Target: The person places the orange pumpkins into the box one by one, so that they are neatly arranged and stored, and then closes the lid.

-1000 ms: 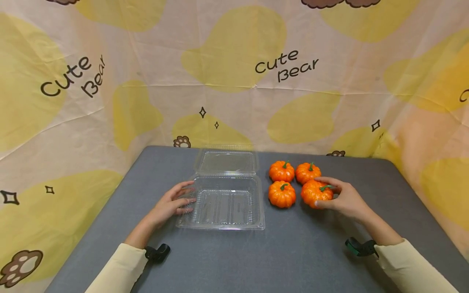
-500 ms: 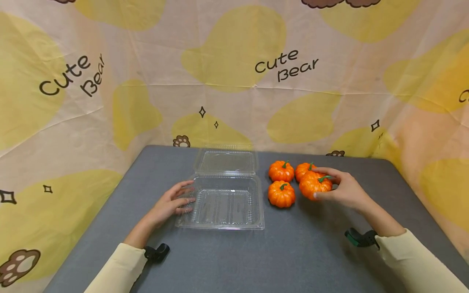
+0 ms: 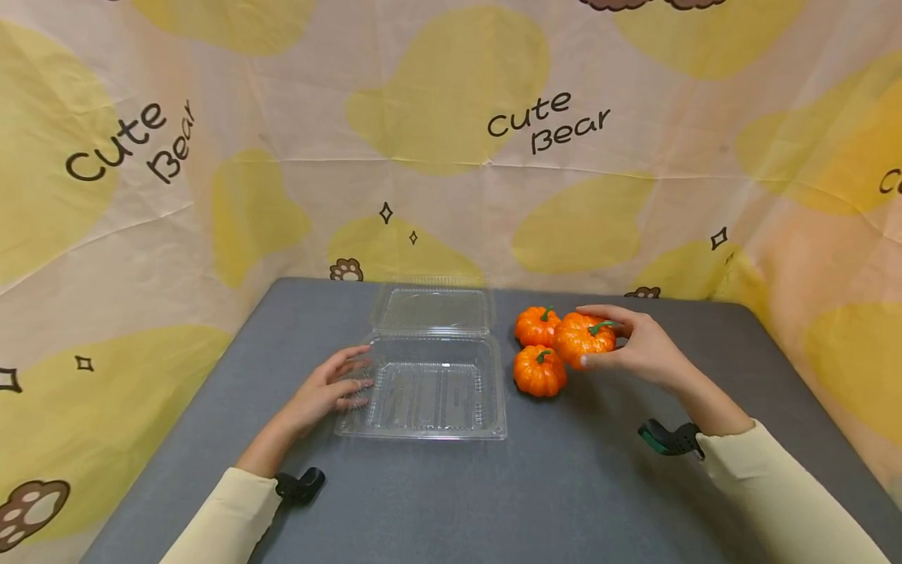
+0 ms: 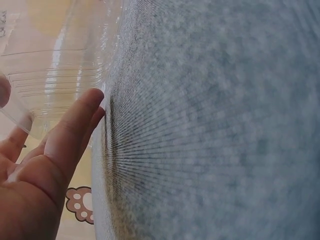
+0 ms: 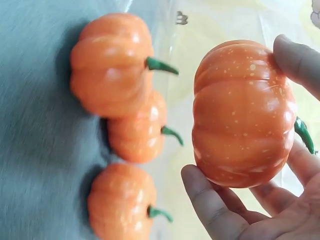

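Observation:
My right hand (image 3: 644, 348) grips a small orange pumpkin (image 3: 583, 338) with a green stem, thumb on one side and fingers on the other. The right wrist view has this pumpkin (image 5: 244, 115) raised off the table. Two other pumpkins show in the head view, a far one (image 3: 534, 327) and a near one (image 3: 539, 371); a third (image 5: 125, 202) appears in the right wrist view, hidden behind the held one from the head. At the left wall of a clear plastic clamshell box (image 3: 430, 429), my left hand (image 3: 320, 395) rests with fingers loosely extended.
The box's hinged lid (image 3: 431, 309) lies folded back toward the rear of the grey table (image 3: 451, 501). Behind the table hangs a patterned cloth (image 3: 444, 86), which also runs along both sides. A black wrist device (image 3: 669, 437) is strapped to the right arm.
My right hand has lifted the front right pumpkin and carried it up and leftward, over the pumpkins behind. My left hand stays beside the box.

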Demonstrator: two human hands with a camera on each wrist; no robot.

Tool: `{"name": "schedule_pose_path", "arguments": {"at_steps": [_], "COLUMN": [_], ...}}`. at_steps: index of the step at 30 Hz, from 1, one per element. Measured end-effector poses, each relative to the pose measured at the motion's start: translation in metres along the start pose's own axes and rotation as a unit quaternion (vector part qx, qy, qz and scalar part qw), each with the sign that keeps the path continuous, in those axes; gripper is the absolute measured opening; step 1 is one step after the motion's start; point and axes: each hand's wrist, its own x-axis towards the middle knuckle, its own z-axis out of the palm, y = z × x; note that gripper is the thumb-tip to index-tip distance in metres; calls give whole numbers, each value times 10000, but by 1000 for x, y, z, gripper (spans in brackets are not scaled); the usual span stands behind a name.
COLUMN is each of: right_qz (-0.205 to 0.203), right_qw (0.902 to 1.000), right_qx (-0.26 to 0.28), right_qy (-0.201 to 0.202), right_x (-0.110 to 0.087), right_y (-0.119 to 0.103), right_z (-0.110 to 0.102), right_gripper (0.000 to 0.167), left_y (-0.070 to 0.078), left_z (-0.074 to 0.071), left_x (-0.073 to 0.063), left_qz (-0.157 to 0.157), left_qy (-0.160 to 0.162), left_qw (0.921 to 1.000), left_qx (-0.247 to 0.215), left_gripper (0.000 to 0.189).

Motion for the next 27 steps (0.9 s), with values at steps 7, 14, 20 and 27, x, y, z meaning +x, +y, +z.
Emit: {"name": "schedule_pose_path", "arguments": {"at_steps": [7,14,20,27], "right_qz": [-75,18,-48,-91], "right_qw": [9997,9988,9959,9953], "right_qx": [208,452,855,902], "right_qy": [-69,-190,-293,-344], "right_x": [9,16,21,26], "right_y": [-10,-21,-29,-40], "right_z": [15,34,50,67], "right_gripper": [69,69,69,68], "left_y": [0,-2,-2,-1], "left_z": [0,-1,0,-1], "left_x": [1,1,0,1], "left_qz": [8,-6,-35,-33], "left_qy": [-5,9,-4,-7], "left_qw": [10000,10000,10000,10000], "left_qx": [-11,-4,35,-37], "left_gripper": [59,60,60,59]}}
